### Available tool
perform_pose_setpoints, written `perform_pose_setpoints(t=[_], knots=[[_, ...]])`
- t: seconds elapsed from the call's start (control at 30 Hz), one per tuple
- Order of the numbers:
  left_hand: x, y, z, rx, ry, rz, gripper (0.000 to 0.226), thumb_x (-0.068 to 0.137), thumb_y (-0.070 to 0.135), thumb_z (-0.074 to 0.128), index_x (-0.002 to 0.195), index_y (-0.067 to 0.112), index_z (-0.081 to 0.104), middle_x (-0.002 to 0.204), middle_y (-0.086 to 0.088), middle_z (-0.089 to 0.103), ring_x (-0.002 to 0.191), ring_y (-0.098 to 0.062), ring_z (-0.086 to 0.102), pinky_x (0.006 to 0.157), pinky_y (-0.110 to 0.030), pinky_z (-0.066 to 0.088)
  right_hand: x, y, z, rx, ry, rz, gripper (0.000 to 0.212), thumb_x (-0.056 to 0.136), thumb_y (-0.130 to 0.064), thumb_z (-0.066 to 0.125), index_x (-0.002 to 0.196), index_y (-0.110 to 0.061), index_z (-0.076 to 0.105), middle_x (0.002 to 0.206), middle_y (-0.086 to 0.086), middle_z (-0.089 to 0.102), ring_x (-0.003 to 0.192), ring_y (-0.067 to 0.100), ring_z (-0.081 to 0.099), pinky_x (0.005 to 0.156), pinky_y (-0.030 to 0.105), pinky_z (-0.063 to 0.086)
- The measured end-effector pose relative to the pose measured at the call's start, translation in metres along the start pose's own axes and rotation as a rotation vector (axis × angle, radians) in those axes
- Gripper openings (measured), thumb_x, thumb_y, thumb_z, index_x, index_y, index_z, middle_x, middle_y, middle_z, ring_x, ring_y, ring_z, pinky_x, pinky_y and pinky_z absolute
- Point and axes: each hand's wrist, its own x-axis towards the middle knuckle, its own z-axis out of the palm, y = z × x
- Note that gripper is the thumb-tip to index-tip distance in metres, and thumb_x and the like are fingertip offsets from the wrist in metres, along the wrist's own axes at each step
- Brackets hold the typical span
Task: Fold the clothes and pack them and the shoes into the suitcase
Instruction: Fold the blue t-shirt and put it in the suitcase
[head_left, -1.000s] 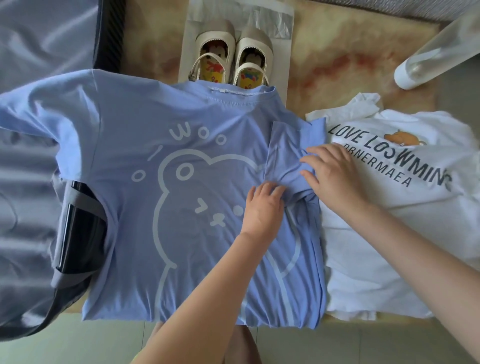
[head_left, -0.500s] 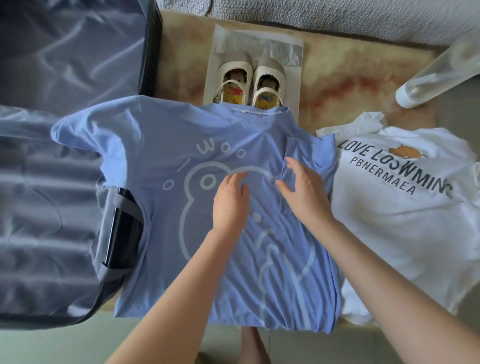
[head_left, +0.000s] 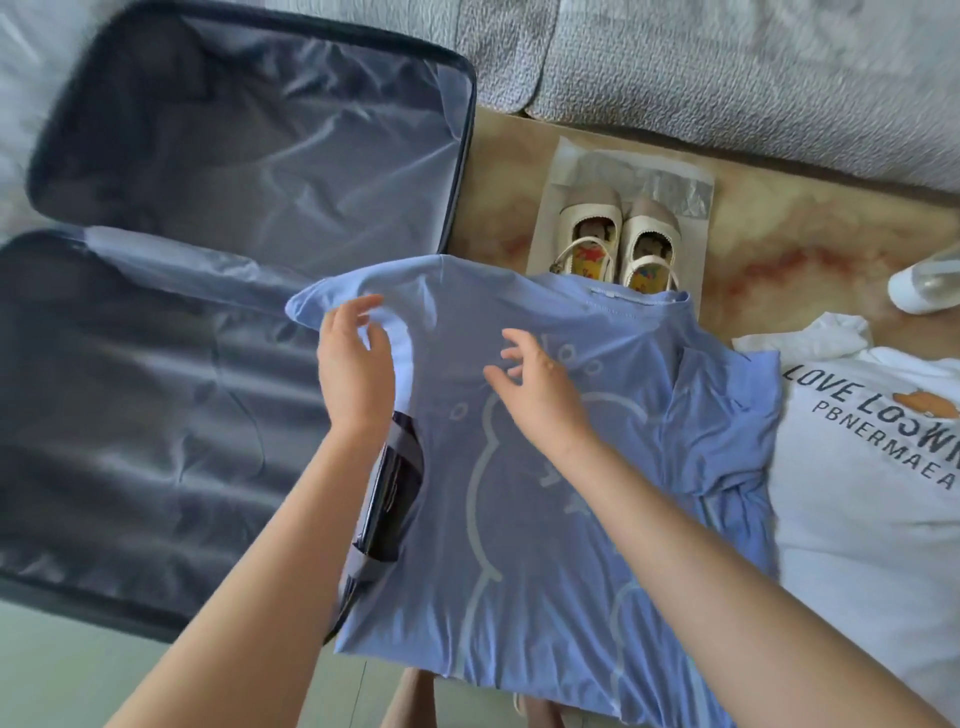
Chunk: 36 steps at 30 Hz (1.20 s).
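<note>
The blue T-shirt is spread beneath the right hand, at four o'clock of the left hand; both are held open, empty.

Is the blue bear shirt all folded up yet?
Only partly. One sleeve is folded in over the blue shirt; the other sleeve lies spread out over the suitcase edge.

The suitcase at left offers open room; shoes and a white shirt border the blue shirt.
</note>
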Motion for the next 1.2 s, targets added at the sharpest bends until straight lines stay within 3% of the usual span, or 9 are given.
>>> perform_pose_setpoints(t=[0.13,0.27,0.47,0.57,0.67,0.8,0.9,1.03,1.2], knots=[[0.043,-0.024,-0.026,0.064,-0.028,-0.015,0.038,0.091,0.003,0.044,0.126,0.015,0.055,0.129,-0.003,0.049,0.114,-0.015,0.05,0.081,-0.014,0.033,0.011,-0.041,0.033,-0.015,-0.025,-0.091,0.048,0.096,-0.026,0.053,0.14,-0.016,0.04,0.135,0.002,0.052,0.118,0.02,0.052,0.094,0.035,0.042],[0.085,-0.041,-0.036,0.196,-0.174,0.027,0.043,0.092,0.006,0.048,0.134,0.013,0.048,0.134,-0.007,0.049,0.125,-0.023,0.042,0.099,-0.025,0.032,0.012,-0.064,0.072,-0.153,0.062,-0.266,0.045,0.087,-0.017,0.063,0.13,-0.008,0.051,0.12,0.01,0.056,0.111,0.03,0.051,0.092,0.035,0.036],[0.125,-0.044,-0.036,0.69,-0.337,0.314,0.03,0.092,0.025,0.058,0.121,0.018,0.063,0.118,-0.012,0.056,0.122,-0.031,0.038,0.1,-0.034,0.022,0.012,-0.066,0.131,-0.623,0.177,-0.462,0.033,0.047,-0.015,0.086,0.073,-0.016,0.066,0.079,0.004,0.059,0.076,0.027,0.054,0.078,0.031,0.032],[0.135,-0.041,-0.039,0.601,-0.382,0.31,0.026,0.087,0.028,0.066,0.111,0.016,0.068,0.112,-0.011,0.059,0.118,-0.03,0.041,0.097,-0.033,0.024,0.017,-0.07,0.142,-0.788,0.106,-0.389,0.036,0.038,-0.026,0.092,0.055,-0.019,0.061,0.065,0.001,0.053,0.071,0.023,0.053,0.078,0.032,0.031],[0.137,-0.041,-0.042,0.491,-0.373,0.271,0.021,0.084,0.027,0.07,0.101,0.014,0.068,0.107,-0.007,0.064,0.111,-0.028,0.048,0.097,-0.035,0.031,0.023,-0.074,0.148,-0.891,0.076,-0.342,0.036,0.042,-0.04,0.092,0.058,-0.022,0.064,0.065,-0.003,0.054,0.073,0.02,0.053,0.078,0.031,0.034],[0.134,-0.038,-0.046,0.376,-0.39,0.228,0.015,0.085,0.025,0.068,0.091,0.018,0.056,0.09,0.0,0.064,0.086,-0.023,0.054,0.087,-0.037,0.042,0.032,-0.072,0.144,-0.876,0.055,-0.388,0.042,0.032,-0.031,0.094,0.049,-0.022,0.056,0.056,-0.004,0.046,0.061,0.019,0.049,0.07,0.029,0.032],[0.137,-0.034,-0.049,0.309,-0.404,0.219,0.019,0.087,0.025,0.065,0.093,0.018,0.048,0.086,-0.008,0.064,0.072,-0.022,0.051,0.067,-0.034,0.042,0.031,-0.066,0.139,-0.721,0.248,-0.513,0.036,0.04,-0.009,0.085,0.05,-0.017,0.052,0.052,-0.001,0.044,0.054,0.022,0.047,0.064,0.03,0.025],[0.142,-0.024,-0.053,0.302,-0.398,0.229,0.028,0.083,0.03,0.069,0.101,0.017,0.05,0.082,-0.001,0.061,0.073,-0.02,0.052,0.074,-0.034,0.044,0.012,-0.069,0.133,-0.347,0.522,-0.571,0.004,0.074,-0.009,0.06,0.071,-0.011,0.059,0.064,0.002,0.055,0.062,0.024,0.051,0.062,0.032,0.037],[0.143,0.003,-0.045,0.355,-0.36,0.317,0.025,0.08,0.032,0.072,0.1,0.021,0.064,0.085,0.002,0.061,0.079,-0.016,0.053,0.075,-0.029,0.041,-0.022,-0.077,0.111,0.371,0.493,0.043,0.016,0.087,-0.016,0.046,0.095,-0.016,0.059,0.071,-0.008,0.057,0.069,0.015,0.053,0.063,0.029,0.042]])
